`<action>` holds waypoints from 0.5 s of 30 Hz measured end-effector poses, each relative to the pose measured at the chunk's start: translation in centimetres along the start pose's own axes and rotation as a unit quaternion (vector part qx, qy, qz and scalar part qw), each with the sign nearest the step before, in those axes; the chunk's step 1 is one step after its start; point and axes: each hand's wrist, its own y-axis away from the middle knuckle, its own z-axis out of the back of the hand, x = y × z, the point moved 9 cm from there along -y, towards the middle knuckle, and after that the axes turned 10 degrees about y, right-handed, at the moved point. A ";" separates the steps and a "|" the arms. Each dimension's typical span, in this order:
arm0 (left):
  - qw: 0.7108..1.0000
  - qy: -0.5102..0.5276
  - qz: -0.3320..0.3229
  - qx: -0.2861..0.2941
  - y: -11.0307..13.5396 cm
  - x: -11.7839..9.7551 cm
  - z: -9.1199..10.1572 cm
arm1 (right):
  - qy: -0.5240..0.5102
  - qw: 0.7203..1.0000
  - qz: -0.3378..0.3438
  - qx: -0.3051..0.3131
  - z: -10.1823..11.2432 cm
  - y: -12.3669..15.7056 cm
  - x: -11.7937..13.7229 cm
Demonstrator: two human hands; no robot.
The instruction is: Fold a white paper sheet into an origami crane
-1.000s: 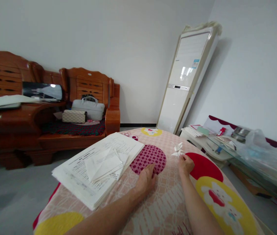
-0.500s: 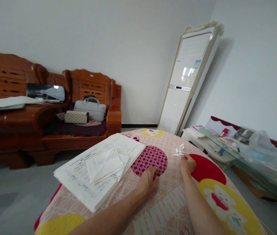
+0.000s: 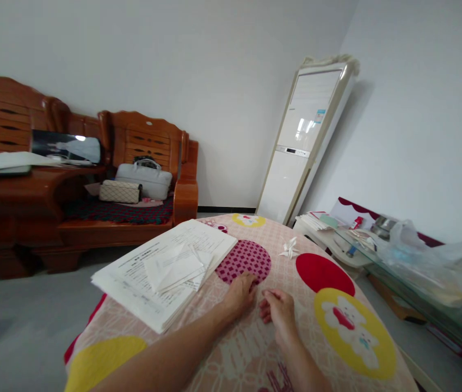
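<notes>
My left hand rests on the patterned tablecloth, at the near edge of its purple checked circle, fingers loosely bent and nothing visible in them. Close beside it on the right, my right hand hovers over or touches the cloth; which one I cannot tell. Its fingers are half curled and apart, without anything between them. A small folded white paper crane stands farther back, near the red circle. Left of my hands lies a thick stack of printed paper, with folded paper pieces on top.
A glass-topped stand with papers, a metal pot and plastic bags is at the right. A tall white air conditioner stands behind the table. Wooden seats with two bags are at the back left.
My right hand has let go of the paper crane and come back toward my left hand. The crane stays standing on the cloth. The view has shifted slightly.
</notes>
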 end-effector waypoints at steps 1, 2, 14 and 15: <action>1.000 -0.001 -0.005 0.008 0.2 -0.2 0.0 | -0.006 1.000 -0.006 0.008 -0.4 0.5 0.0; 1.000 -0.004 -0.009 0.015 0.4 -0.4 0.0 | -0.012 1.000 -0.007 0.011 -0.6 0.8 0.0; 0.993 -0.094 0.066 0.006 1.7 0.7 5.9 | -0.025 0.998 0.030 0.058 -0.3 1.3 0.2; 0.991 -0.104 0.082 -0.007 1.5 1.4 7.2 | -0.026 0.997 0.033 0.061 -0.3 1.3 0.2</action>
